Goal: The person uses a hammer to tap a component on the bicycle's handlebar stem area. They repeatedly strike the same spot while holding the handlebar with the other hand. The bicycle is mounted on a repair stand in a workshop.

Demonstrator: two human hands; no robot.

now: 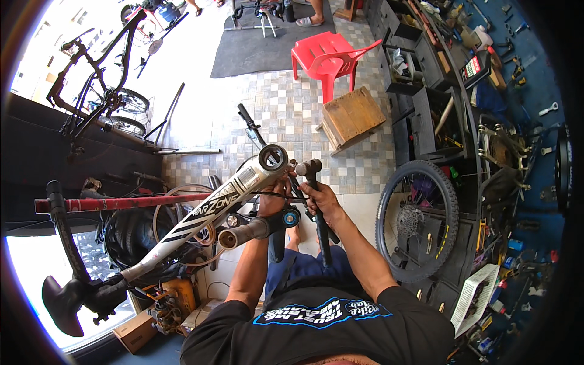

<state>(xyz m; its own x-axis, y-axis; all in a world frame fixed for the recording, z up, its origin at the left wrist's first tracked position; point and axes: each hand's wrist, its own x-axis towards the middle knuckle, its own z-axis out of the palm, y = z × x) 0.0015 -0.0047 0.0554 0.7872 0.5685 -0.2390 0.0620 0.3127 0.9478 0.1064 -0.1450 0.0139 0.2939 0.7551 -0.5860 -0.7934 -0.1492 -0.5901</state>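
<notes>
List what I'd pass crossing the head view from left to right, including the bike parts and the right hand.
Black saddle → white bicycle frame → right hand around a black tube → upright bicycle wheel → white basket.
</notes>
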